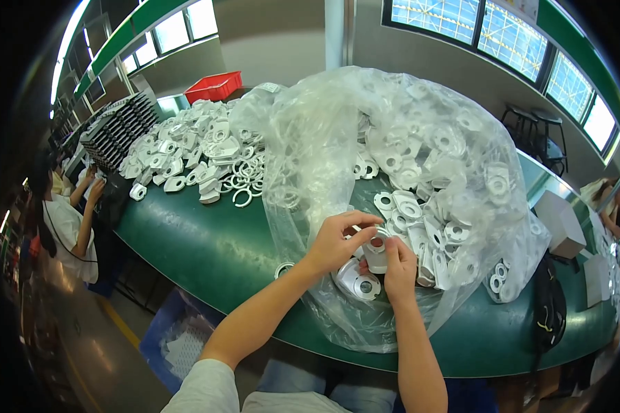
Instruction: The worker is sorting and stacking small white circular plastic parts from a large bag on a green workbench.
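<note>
Between my hands, over the front of a clear plastic bag (317,117), is a white plastic part (376,260) with a round hole near its top. My right hand (401,272) grips it along its right side, thumb on the face. My left hand (339,241) pinches at the ring-shaped top of the same part, thumb and fingers close together. Just below lies another white part (365,286) with a round opening. More white parts (406,206) like it spill from the bag beyond my hands. A single white ring (284,269) lies beside my left forearm.
A heap of white parts (179,151) and loose rings (244,179) covers the far left of the green table (186,234). Behind stand a red crate (214,86) and stacked black trays (120,127). A black bag (550,303) lies right; a blue bin (162,330) stands below. Another person (72,227) works at left.
</note>
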`<state>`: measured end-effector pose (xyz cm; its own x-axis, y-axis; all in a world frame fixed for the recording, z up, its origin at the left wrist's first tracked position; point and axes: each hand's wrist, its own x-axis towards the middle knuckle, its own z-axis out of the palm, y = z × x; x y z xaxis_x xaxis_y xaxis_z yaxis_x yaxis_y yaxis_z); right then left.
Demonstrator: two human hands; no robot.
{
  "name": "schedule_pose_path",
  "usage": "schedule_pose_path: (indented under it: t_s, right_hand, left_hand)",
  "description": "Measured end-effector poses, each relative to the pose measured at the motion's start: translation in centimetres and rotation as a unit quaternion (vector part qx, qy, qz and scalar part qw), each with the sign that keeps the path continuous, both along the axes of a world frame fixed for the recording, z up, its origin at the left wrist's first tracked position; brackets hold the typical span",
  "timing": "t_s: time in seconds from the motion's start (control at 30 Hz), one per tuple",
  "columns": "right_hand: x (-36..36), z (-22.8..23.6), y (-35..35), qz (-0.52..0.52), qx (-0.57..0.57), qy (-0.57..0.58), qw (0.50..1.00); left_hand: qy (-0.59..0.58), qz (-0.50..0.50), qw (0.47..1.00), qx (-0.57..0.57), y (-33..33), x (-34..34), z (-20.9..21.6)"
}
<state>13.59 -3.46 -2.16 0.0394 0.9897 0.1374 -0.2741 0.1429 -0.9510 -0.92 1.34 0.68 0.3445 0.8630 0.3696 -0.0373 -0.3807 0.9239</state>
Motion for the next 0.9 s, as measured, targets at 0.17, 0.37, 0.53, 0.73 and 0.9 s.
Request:
schedule_pose_path:
  t_s: [0.17, 0.37, 0.53, 0.73, 0.9]
  right_hand:
    - [-0.2, 0.0, 0.0, -0.017, 0.028, -0.044, 0.999]
    - [0.3, 0.3, -0.3, -0.029, -0.022, -0.072, 0.997]
    - [0.2, 0.1, -0.3, -0.022, -0.028, -0.047, 0.998]
    - [0.8, -0.9, 0.1, -0.101, 0.014, -0.193, 0.976]
    - [0.4, -1.1, 0.2, -0.102, 0.003, -0.156, 0.982]
  left_hand:
    - [0.021, -0.05, 0.998, -0.029, 0.3, -0.3, 0.0]
    - [0.047, -0.026, 0.998, 0.02, 0.5, -0.6, -0.1]
    - [0.145, 0.038, 0.97, 0.191, 0.2, -0.6, 0.3]
    - [0.128, 0.028, 0.983, 0.13, -0.4, -0.4, 0.6]
    - [0.123, 0.016, 0.989, 0.086, -0.1, -0.1, 0.4]
